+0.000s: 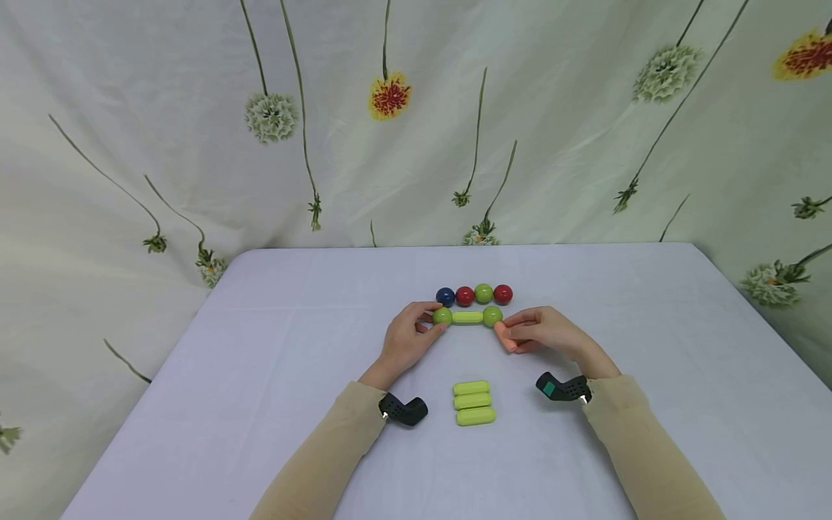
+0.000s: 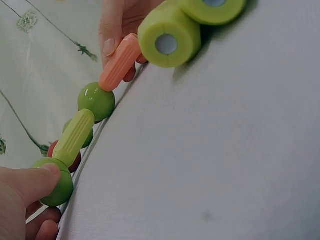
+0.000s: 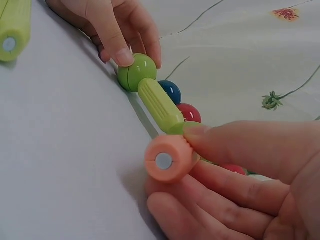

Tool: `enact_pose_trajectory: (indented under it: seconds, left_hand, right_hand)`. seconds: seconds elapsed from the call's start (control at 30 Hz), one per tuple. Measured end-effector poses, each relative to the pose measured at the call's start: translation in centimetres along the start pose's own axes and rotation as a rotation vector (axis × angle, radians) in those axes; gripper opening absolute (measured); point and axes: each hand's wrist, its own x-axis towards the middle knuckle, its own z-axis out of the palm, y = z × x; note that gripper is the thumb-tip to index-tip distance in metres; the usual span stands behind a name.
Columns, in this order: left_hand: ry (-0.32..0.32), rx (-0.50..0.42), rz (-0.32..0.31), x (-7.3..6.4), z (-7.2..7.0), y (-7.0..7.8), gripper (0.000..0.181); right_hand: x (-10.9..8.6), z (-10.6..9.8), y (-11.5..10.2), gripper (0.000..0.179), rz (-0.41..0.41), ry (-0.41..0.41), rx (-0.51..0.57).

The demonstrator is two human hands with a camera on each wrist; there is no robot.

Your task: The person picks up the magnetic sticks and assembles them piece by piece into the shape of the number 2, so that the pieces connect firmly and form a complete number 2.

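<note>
On the pale surface [image 1: 292, 433], the fingers of the left hand [image 1: 404, 336] pinch the left green ball [image 1: 442, 316], seemingly steadying the yellow-green rod [image 1: 467, 317] against it. The right hand's [image 1: 549, 332] fingers pinch an orange rod [image 2: 120, 62], angled so its end meets the right green ball [image 1: 492, 316].

The place looks like a screened-off tabletop spot; whether in a home, a lab or a studio cannot be told. A pale table [image 1: 195, 404] fills the foreground, and a curtain [image 1: 552, 144] printed with long-stemmed flowers [image 1: 390, 96] closes off the back and both sides. Bright balls [image 1: 484, 292] and rods [image 1: 472, 401], like toy pieces, lie on the table.
</note>
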Motion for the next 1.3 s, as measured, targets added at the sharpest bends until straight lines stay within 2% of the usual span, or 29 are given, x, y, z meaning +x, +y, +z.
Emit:
enact_pose_trajectory:
  seconds: [0.27, 0.53, 0.8, 1.07, 1.3]
  left_hand:
    - [0.001, 0.003, -0.002, 0.0, 0.0, -0.1, 0.034]
    - [0.005, 0.009, -0.007, 0.0, 0.0, 0.0, 0.034]
    - [-0.001, 0.006, -0.016, 0.0, 0.0, 0.0, 0.034]
    - [-0.008, 0.017, -0.012, 0.0, -0.1, 0.1, 0.036]
    - [-0.006, 0.018, -0.005, 0.0, 0.1, 0.0, 0.036]
  right_hand:
    - [0.4, 0.3, 0.3, 0.051, 0.021, 0.033, 0.054]
    - [0.4, 0.8, 0.3, 0.051, 0.026, 0.050, 0.153]
    - [0.5, 1.1, 0.5, 0.050, 0.027, 0.078, 0.163]
    - [0.7, 1.1, 0.5, 0.052, 0.007, 0.070, 0.159]
    - [0.7, 1.1, 0.5, 0.047, 0.006, 0.069, 0.155]
